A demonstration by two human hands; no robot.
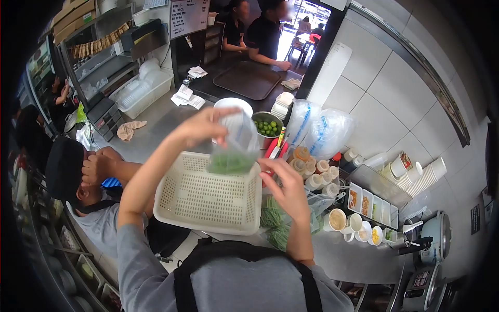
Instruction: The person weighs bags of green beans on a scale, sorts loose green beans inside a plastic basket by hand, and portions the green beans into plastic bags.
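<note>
My left hand (202, 126) pinches the top of a clear plastic bag (241, 132) with green vegetables bunched in its bottom. The bag hangs over the back right part of a cream perforated plastic basket (202, 195), whose visible inside shows only its slotted floor. At the basket's right rim is my right hand (286, 187), thumb and forefinger apart, close to the bag's lower corner. Whether its fingertips touch the bag or the rim, I cannot tell. Beside the basket, partly under my right forearm, lie bundles of long green vegetables (278, 221) in clear plastic.
Behind the basket stand a white bowl (233, 105) and a metal pot of green limes (266, 127). Squeeze bottles (312, 174), topping containers (366, 203) and stacked cups (429, 174) crowd the right. A co-worker in a black cap (65, 166) is close on the left.
</note>
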